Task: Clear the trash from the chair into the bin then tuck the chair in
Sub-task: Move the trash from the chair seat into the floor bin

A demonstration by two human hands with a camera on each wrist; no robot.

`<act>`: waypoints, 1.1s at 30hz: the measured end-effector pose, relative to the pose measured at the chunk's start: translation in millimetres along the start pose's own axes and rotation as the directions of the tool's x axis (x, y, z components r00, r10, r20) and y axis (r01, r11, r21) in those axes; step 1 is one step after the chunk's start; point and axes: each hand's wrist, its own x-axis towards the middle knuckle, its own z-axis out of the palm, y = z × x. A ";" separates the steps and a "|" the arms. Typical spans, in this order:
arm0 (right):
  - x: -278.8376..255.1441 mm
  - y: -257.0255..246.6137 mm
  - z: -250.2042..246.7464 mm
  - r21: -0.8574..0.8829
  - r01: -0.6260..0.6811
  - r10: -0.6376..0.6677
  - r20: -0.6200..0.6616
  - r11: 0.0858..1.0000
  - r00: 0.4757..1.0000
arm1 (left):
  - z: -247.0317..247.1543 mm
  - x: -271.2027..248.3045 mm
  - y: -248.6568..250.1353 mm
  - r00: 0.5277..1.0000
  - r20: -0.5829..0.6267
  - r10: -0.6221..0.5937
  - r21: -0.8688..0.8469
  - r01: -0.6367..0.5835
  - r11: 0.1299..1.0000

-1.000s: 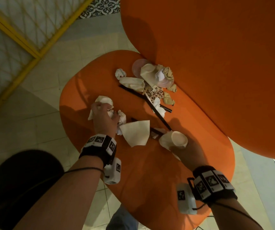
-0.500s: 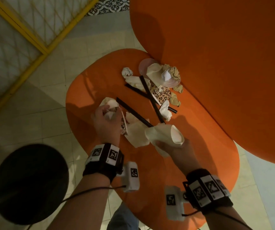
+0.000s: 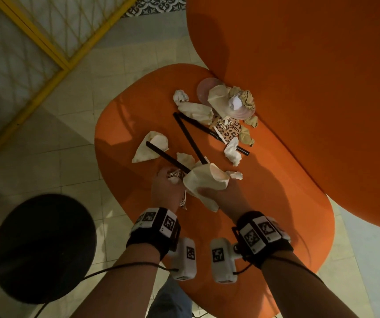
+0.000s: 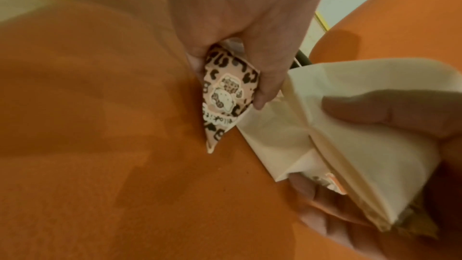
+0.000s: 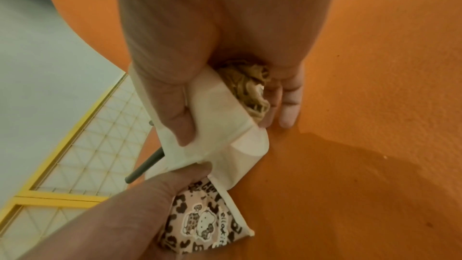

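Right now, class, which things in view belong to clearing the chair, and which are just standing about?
Job:
orange chair seat
cream paper bag, held by right hand
leopard-print wrapper, gripped by left hand
black straws
crumpled napkins

Standing about:
yellow lattice screen
black round stand base

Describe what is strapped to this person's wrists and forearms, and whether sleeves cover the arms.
No sleeves show: both forearms are bare. The left wrist and right wrist each carry a black band topped with white blocks printed with black square codes. A white camera pod, also coded, hangs under each band, and a thin black cable trails back along each forearm.
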 end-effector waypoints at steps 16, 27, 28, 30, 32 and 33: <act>-68.1 38.5 -41.4 -0.061 0.077 -0.080 -0.035 0.995 0.996 | -11.4 -71.1 -33.4 0.993 -0.070 -0.100 -0.503 0.052 0.863; -192.1 93.3 27.8 -0.446 0.279 -0.074 0.424 0.851 0.903 | -45.6 -227.9 -202.6 0.822 -0.328 -0.465 -0.787 0.035 0.616; -203.0 95.9 47.2 -0.491 0.318 -0.073 0.454 0.811 0.888 | -56.4 -241.8 -223.4 0.791 -0.331 -0.515 -0.816 0.034 0.577; -223.4 105.9 90.9 -0.545 0.397 -0.057 0.536 0.738 0.842 | -80.1 -266.1 -269.7 0.722 -0.323 -0.612 -0.879 0.011 0.477; -244.8 122.2 140.6 -0.570 0.453 -0.014 0.612 0.685 0.790 | -104.6 -289.7 -319.1 0.664 -0.312 -0.680 -0.913 -0.012 0.407; -254.9 132.1 165.0 -0.590 0.484 0.007 0.639 0.647 0.769 | -115.1 -300.2 -344.1 0.636 -0.311 -0.707 -0.921 -0.019 0.388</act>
